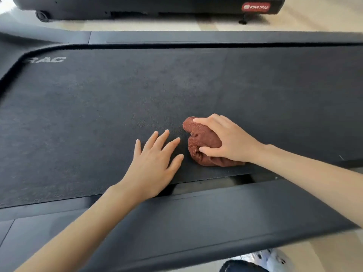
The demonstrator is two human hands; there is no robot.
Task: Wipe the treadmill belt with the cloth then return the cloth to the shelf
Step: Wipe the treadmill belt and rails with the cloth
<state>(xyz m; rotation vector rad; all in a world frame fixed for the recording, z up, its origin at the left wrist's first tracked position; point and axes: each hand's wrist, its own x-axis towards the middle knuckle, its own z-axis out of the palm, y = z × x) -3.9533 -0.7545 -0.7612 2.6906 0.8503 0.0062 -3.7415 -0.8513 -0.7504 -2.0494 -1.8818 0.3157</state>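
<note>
The dark grey treadmill belt (110, 107) fills most of the view, with pale lettering near its far left corner. A bunched reddish-brown cloth (202, 141) lies on the belt near its front edge. My right hand (225, 139) presses down on the cloth and grips it, fingers curled around its top and side. My left hand (155, 161) rests flat on the belt just left of the cloth, fingers spread, holding nothing. No shelf is in view.
Black side rails (196, 214) run along the near and far edges of the belt. A second treadmill base (137, 6) with a red label stands beyond on the pale floor. A shoe (271, 258) shows at the bottom right.
</note>
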